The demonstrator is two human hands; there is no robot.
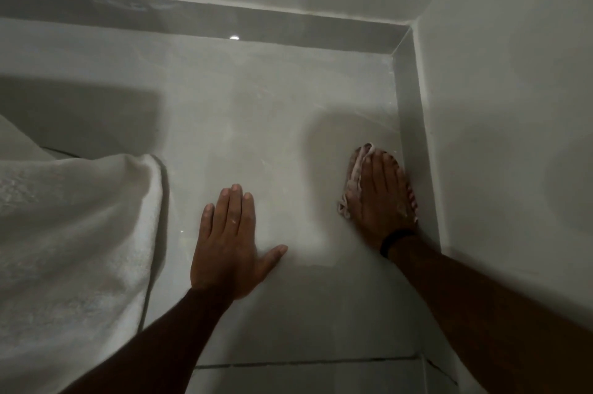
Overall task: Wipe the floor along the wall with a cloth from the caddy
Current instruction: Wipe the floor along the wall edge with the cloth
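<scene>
A small pale pinkish cloth [353, 182] lies flat on the grey tiled floor [272, 124], right beside the skirting of the right wall [414, 137]. My right hand [382, 198] presses down on it with fingers stretched forward; the cloth shows along the hand's left side and past the fingertips. A dark band sits on that wrist. My left hand [231, 239] rests palm down on the bare floor to the left, fingers apart, holding nothing. No caddy is in view.
A white bedsheet or blanket [73, 233] hangs down at the left and reaches the floor. The back wall and its grey skirting [224, 18] meet the right wall in a corner at upper right. A tile joint [288, 363] crosses the floor near me.
</scene>
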